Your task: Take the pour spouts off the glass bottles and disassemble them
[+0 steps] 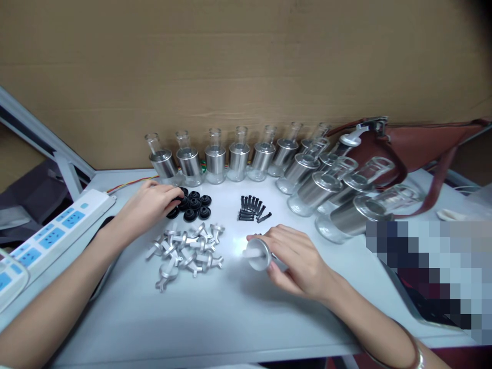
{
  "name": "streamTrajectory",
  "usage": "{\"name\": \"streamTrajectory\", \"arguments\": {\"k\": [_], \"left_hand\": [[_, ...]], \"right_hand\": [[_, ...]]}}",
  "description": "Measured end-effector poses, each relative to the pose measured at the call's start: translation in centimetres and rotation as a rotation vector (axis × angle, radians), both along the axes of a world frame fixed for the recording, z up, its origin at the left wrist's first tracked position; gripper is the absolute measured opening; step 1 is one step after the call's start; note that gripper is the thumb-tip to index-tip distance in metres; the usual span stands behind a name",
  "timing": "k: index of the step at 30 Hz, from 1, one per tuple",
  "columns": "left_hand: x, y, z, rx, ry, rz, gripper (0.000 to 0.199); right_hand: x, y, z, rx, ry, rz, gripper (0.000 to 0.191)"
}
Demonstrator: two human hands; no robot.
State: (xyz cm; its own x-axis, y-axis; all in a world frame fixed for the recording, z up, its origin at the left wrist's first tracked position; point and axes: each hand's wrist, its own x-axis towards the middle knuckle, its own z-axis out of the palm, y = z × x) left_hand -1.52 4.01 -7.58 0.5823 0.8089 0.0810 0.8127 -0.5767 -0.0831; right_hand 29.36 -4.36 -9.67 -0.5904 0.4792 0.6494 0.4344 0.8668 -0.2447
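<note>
My right hand (295, 261) is closed round a silver pump top (258, 254), its round disc facing left above the table. At the left, my left hand (159, 202) reaches to a cluster of round black caps (194, 204); its fingertips are pinched at the cluster's left side, and what they grip is too small to make out. Just in front of the caps lies a loose pile of silver pump tops (188, 248). Several short black tubes (249, 205) lie in the middle, behind my right hand.
Glass bottles with metal sleeves (238, 156) stand along the back and right; one bottle bears a pump top (351, 138). Behind them is a cardboard wall (246, 66). A brown bag (423, 146) sits back right, a white power strip (52, 238) left.
</note>
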Motion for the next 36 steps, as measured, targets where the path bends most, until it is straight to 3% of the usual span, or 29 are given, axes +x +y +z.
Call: {"name": "streamTrajectory", "arguments": {"k": [5, 9, 11, 18, 21, 23, 26, 30, 36], "left_hand": [[-0.2, 0.2, -0.5, 0.018, 0.001, 0.003, 0.024], [-0.1, 0.2, -0.8, 0.024, -0.006, -0.031, 0.026], [-0.1, 0.2, -0.8, 0.018, -0.014, -0.041, 0.027], [-0.1, 0.3, -0.9, 0.002, 0.003, -0.035, 0.024], [0.1, -0.1, -0.5, -0.017, 0.024, 0.014, 0.023], [0.3, -0.6, 0.1, -0.001, -0.014, 0.058, 0.033], [0.5, -1.9, 1.4, -0.002, -0.16, 0.095, 0.046], [0.9, -4.7, 2.6, -0.193, -0.232, -0.003, 0.058], [2.7, -7.3, 1.3, -0.452, -0.134, -0.109, 0.104]], "right_hand": [[0.0, 0.1, -0.2, 0.025, -0.036, -0.043, 0.027], [-0.1, 0.0, -0.4, -0.028, 0.046, -0.063, 0.009], [-0.1, 0.0, -0.4, -0.04, 0.044, -0.066, 0.01], [-0.6, -0.3, -0.4, -0.088, -0.199, -0.024, 0.025], [-0.9, -0.5, -0.8, -0.166, -0.327, -0.017, 0.015], [-1.1, -0.7, -0.9, -0.246, -0.358, -0.005, 0.015], [-1.2, -0.9, -1.0, -0.346, -0.372, 0.022, 0.036], [-1.2, -1.1, -0.8, -0.401, -0.389, 0.071, 0.036], [-1.3, -1.2, -0.8, -0.424, -0.368, 0.089, 0.035]]}}
